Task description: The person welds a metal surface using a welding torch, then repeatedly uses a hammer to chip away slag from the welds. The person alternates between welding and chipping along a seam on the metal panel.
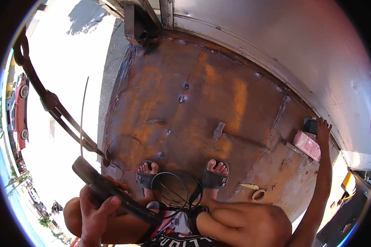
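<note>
Electrode holder (104, 189) is lying in the closed grip of the left hand (92, 214), a thin rod (82, 117) rising from its head. Out at the wall (272, 37), the right hand (323, 126) is resting at a dark box (310, 126) beside a pink-and-white box (307, 146) (whether it is gripping anything, I cannot tell). The person is apparently fetching something there; the next move is probably calling for a sure pinch, with the rod held off the metal floor (169, 82). Black cable (186, 191) is looping between the sandalled feet (217, 166); beyond, a hammer (219, 131) is lying on the rust-stained floor.
</note>
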